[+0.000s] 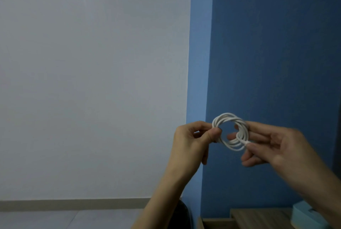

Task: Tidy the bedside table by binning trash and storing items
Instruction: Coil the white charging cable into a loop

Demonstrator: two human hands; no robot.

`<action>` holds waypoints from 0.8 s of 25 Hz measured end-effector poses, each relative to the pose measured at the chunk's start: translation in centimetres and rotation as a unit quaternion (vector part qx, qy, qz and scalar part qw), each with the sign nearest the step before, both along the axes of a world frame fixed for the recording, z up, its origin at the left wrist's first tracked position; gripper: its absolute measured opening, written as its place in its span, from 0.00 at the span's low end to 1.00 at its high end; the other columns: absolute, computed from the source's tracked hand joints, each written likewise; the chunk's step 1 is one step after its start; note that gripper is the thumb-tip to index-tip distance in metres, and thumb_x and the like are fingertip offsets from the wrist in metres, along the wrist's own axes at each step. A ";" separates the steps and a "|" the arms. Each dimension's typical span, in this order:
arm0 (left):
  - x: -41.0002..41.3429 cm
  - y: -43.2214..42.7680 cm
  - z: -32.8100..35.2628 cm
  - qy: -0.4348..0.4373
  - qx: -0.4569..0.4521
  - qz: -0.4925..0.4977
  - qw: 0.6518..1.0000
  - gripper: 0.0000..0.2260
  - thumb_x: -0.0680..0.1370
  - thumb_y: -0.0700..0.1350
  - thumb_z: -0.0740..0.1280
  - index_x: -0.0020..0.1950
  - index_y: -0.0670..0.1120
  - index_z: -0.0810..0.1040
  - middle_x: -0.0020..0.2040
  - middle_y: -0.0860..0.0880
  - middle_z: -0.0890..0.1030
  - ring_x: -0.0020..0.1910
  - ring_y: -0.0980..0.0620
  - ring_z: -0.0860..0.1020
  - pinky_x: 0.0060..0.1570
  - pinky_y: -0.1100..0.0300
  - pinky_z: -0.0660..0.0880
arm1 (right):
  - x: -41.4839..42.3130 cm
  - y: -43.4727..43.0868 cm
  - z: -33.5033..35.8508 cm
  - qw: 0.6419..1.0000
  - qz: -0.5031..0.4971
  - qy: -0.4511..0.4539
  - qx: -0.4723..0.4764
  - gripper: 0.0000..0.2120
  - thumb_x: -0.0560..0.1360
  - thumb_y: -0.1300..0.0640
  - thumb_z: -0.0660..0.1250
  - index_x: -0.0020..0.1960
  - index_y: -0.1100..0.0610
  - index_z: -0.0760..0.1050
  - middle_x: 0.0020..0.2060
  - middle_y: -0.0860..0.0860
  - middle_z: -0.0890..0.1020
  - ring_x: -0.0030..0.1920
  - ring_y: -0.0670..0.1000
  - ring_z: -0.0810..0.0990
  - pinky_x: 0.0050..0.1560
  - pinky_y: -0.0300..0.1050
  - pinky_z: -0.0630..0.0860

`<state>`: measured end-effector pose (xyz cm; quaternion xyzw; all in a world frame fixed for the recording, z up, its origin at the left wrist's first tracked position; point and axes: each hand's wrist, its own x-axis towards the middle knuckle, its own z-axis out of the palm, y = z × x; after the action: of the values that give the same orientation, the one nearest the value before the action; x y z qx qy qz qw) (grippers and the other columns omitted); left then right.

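A white cable (230, 131), wound into a small coil of several loops, is held up in front of the blue wall. My left hand (191, 140) pinches the coil's left side between thumb and fingers. My right hand (273, 145) grips the right side, with its thumb near the cable's end plug and fingers behind the loops. Both hands are raised well above the wooden bedside table (262, 217), which shows only at the bottom right.
A light blue box (304, 214) sits on the bedside table at the bottom right, partly behind my right forearm. A dark rounded object (181, 216) stands left of the table. A grey wall and floor fill the left side.
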<state>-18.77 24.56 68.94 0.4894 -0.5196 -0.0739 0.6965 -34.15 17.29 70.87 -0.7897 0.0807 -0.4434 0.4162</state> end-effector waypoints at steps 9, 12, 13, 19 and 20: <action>-0.2 -0.1 0.4 0.001 0.051 0.018 0.999 0.06 0.70 0.43 0.75 0.40 0.40 0.84 0.27 0.51 0.80 0.24 0.58 0.73 0.24 0.65 0.70 | 0.5 -1.0 -0.7 0.998 -0.037 -0.018 -0.041 0.22 0.72 0.71 0.63 0.40 0.43 0.82 0.36 0.51 0.85 0.26 0.47 0.76 0.26 0.36 0.73; -0.2 -0.3 0.0 -0.018 0.053 -0.002 0.998 0.05 0.72 0.41 0.73 0.42 0.39 0.83 0.29 0.51 0.81 0.28 0.58 0.75 0.30 0.66 0.74 | 0.6 -1.6 -0.5 0.998 -0.050 -0.007 -0.035 0.12 0.71 0.66 0.67 0.42 0.49 0.80 0.34 0.50 0.86 0.25 0.48 0.76 0.24 0.35 0.72; -0.1 -0.3 0.0 -0.019 0.051 -0.003 0.999 0.06 0.73 0.41 0.72 0.42 0.38 0.83 0.30 0.50 0.81 0.28 0.58 0.75 0.31 0.65 0.74 | 0.5 -1.7 -0.4 0.998 -0.048 0.006 -0.040 0.11 0.72 0.66 0.67 0.43 0.50 0.80 0.34 0.50 0.86 0.24 0.48 0.76 0.24 0.36 0.72; 0.3 0.0 -0.6 -0.058 0.064 0.004 0.996 0.05 0.73 0.41 0.71 0.40 0.39 0.82 0.32 0.45 0.80 0.28 0.56 0.73 0.31 0.64 0.72 | -0.2 -2.3 -0.1 0.992 -0.001 0.066 -0.106 0.14 0.69 0.64 0.69 0.44 0.45 0.83 0.32 0.47 0.85 0.21 0.46 0.69 0.23 0.33 0.68; 0.4 0.0 -0.7 -0.055 0.065 -0.006 0.996 0.05 0.73 0.40 0.71 0.40 0.38 0.82 0.32 0.45 0.80 0.28 0.56 0.73 0.31 0.65 0.72 | -0.1 -2.3 -0.1 0.994 0.036 0.057 -0.086 0.12 0.68 0.61 0.70 0.43 0.44 0.83 0.32 0.49 0.85 0.21 0.46 0.68 0.23 0.33 0.67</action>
<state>-18.35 24.53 68.21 0.5336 -0.5540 -0.0849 0.6334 -34.30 15.01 70.77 -0.8489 0.0370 -0.3880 0.3571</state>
